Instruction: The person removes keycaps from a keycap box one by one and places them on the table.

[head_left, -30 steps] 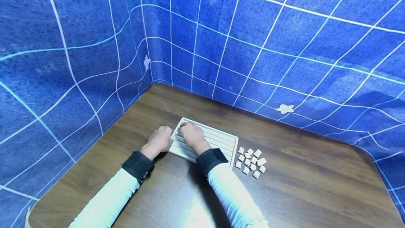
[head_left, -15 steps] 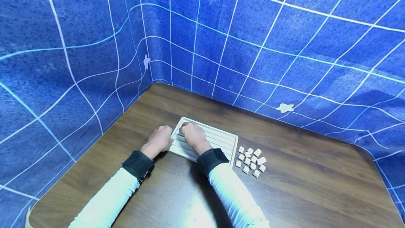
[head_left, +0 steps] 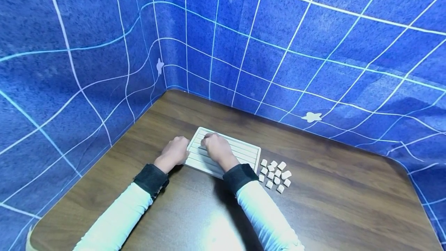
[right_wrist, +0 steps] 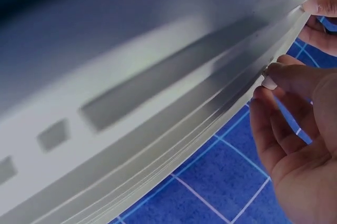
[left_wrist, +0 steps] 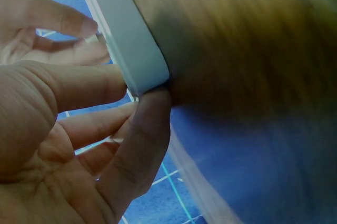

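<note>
A white tray (head_left: 242, 151) with long parallel ridges lies on the wooden table. My left hand (head_left: 174, 151) is at its left end; in the left wrist view the thumb and a finger pinch the tray's corner (left_wrist: 139, 50). Over the left part of the tray is my right hand (head_left: 218, 151). Between its thumb and fingertips shows a small white block (right_wrist: 269, 82), close against the tray's edge in the right wrist view and mostly hidden by the fingers. Several small white blocks (head_left: 270, 175) lie loose just right of the tray.
The brown wooden table (head_left: 334, 189) has rounded corners. A blue curtain (head_left: 265, 42) with white and light-blue lines and stars stands along its back and left sides.
My right hand has shifted a little to the right along the tray. The left hand keeps its place at the tray's left end, and the loose blocks have not moved.
</note>
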Tool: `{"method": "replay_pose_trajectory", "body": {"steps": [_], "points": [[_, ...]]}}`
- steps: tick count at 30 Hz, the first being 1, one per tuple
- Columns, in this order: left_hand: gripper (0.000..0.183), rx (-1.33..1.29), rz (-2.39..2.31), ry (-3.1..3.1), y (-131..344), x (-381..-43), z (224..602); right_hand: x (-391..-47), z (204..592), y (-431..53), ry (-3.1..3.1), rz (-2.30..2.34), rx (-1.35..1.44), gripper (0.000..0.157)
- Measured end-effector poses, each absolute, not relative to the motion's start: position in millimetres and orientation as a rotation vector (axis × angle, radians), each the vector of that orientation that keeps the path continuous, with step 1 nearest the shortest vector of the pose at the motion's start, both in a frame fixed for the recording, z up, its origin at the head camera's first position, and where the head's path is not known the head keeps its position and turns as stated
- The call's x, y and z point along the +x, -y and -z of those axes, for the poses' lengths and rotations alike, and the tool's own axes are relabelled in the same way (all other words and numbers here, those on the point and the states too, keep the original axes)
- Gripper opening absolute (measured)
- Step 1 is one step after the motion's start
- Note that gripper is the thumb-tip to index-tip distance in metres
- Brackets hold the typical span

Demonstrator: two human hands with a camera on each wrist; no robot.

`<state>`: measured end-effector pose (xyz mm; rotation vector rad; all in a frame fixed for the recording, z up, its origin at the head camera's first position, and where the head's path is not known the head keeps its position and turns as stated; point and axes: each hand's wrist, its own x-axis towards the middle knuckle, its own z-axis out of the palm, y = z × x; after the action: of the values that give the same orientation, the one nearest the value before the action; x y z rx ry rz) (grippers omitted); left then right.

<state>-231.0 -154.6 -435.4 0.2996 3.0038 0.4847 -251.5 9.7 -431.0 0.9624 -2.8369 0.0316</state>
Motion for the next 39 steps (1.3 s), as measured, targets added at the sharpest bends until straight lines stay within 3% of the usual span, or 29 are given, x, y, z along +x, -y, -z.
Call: {"method": "replay_pose_trajectory", "body": {"steps": [16, 39], "points": [[0.016, 0.295, -0.499, -2.953, 158.4, -229.8, 438.6, -222.8, 419.0, -67.3, 2.710, -0.297, 1.001, 0.020], [0.014, 0.286, -0.528, -2.910, 157.1, -236.3, 435.4, -161.0, 411.4, -189.7, 2.744, -0.360, 0.611, 0.011]]}}
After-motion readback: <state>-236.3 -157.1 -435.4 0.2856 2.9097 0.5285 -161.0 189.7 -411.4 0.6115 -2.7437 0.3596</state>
